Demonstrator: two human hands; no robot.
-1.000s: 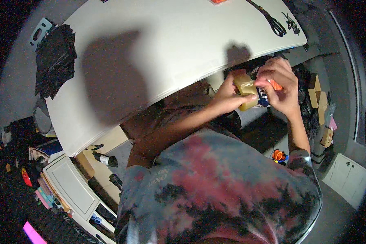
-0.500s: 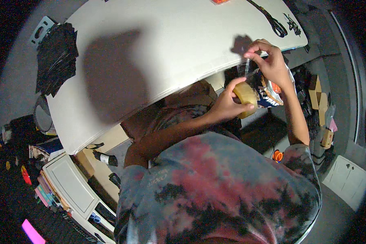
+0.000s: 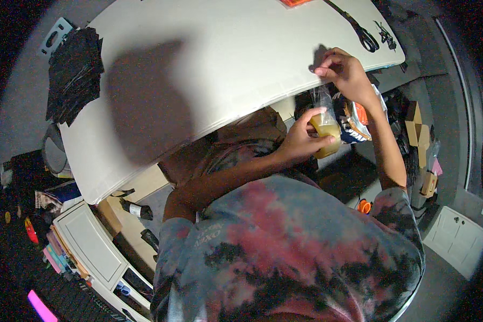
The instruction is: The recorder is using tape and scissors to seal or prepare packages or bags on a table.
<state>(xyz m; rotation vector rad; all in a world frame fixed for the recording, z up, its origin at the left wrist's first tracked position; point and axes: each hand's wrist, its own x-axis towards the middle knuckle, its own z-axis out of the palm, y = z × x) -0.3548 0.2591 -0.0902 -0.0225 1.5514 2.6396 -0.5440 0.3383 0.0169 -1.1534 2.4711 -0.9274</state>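
Note:
My left hand (image 3: 299, 141) grips a roll of yellowish clear tape (image 3: 328, 144), thumb and fingers on its rim. From the roll a loose strip of clear tape (image 3: 323, 102) rises toward my right hand (image 3: 344, 76). That hand is raised over the near right edge of the white table (image 3: 241, 59), thumb and fingertips pinched together at the strip's upper end. Just behind the roll, below the right forearm, sits a blue, white and orange plastic package (image 3: 355, 124), partly hidden.
Black-handled scissors (image 3: 366, 40) and small black scraps (image 3: 385, 36) lie at the table's far right. An orange packet (image 3: 295, 2) is at the far edge. A stack of black sheets (image 3: 75, 78) covers the left end. Cardboard boxes (image 3: 414, 123) stand at right.
The clear strip between my hands now shows broader, turned more face-on. My right hand has shifted slightly up and left, while the left hand stays almost in place.

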